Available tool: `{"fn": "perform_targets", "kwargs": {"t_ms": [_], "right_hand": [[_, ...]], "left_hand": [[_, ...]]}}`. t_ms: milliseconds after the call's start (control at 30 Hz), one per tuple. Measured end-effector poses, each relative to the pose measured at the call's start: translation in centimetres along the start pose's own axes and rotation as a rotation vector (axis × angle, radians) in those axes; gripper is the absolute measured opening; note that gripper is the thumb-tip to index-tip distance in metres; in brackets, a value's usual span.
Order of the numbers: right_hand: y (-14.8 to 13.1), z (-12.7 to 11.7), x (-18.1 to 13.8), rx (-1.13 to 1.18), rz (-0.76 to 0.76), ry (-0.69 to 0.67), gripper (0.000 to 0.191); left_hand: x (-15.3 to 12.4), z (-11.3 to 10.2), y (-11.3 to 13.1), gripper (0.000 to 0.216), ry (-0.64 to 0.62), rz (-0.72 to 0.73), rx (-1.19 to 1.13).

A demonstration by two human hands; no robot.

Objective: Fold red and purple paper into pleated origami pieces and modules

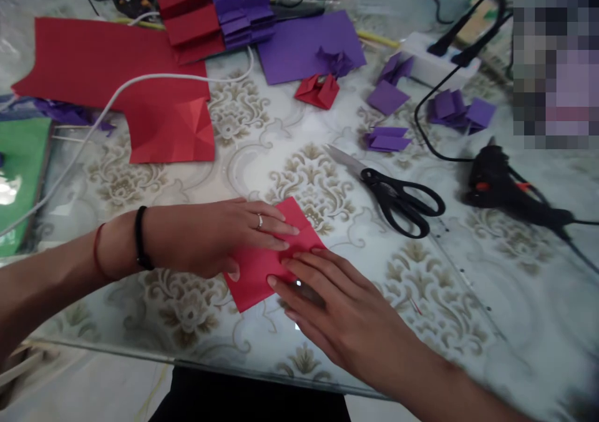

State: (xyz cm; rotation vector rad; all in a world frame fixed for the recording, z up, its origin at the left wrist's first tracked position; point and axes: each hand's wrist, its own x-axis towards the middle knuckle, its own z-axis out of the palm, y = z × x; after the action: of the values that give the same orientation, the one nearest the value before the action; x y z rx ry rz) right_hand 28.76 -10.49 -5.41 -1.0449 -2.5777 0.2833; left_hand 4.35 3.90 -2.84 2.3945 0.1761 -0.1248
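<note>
A small red sheet of paper [259, 269] lies flat at a slant on the patterned tabletop, near the front edge. Across its upper left part rests my left hand [229, 235], fingers stretched out and lying flat, with a ring on one finger. My right hand [334, 297] comes from the lower right, its extended fingertips pressing the paper's right side. Both hands touch the sheet without gripping it, and they cover parts of it. Black-handled scissors [397, 197] lie partly opened to the upper right of my right hand.
A black glue gun [510, 188] and its cord lie at the right, below a white power strip [435, 60]. Folded purple pieces [387, 97] and a folded red piece [318, 91] sit farther back. Large red paper [116, 66] and a white cable [163, 77] occupy the left.
</note>
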Motion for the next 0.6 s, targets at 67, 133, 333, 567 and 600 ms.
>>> {"fn": "perform_targets", "kwargs": {"t_ms": [67,133,333,567,600], "right_hand": [[0.0,0.0,0.1,0.01,0.012,0.001,0.031],[-0.1,-0.1,0.1,0.022,0.023,0.001,0.03],[0.0,0.0,0.0,0.046,0.051,0.007,0.028],[0.1,0.2,-0.3,0.065,0.057,0.0,0.029],[0.1,0.2,-0.4,0.063,0.06,-0.007,0.029]], "left_hand": [[-0.1,0.0,0.1,0.07,-0.008,-0.032,0.031],[-0.1,0.0,0.4,0.074,-0.024,-0.059,0.068],[1.1,-0.5,2.3,0.093,-0.07,-0.094,0.178],[2.0,-0.3,3.5,0.068,0.008,-0.053,0.292],[1.9,-0.2,3.5,0.067,0.019,-0.05,0.295]]}}
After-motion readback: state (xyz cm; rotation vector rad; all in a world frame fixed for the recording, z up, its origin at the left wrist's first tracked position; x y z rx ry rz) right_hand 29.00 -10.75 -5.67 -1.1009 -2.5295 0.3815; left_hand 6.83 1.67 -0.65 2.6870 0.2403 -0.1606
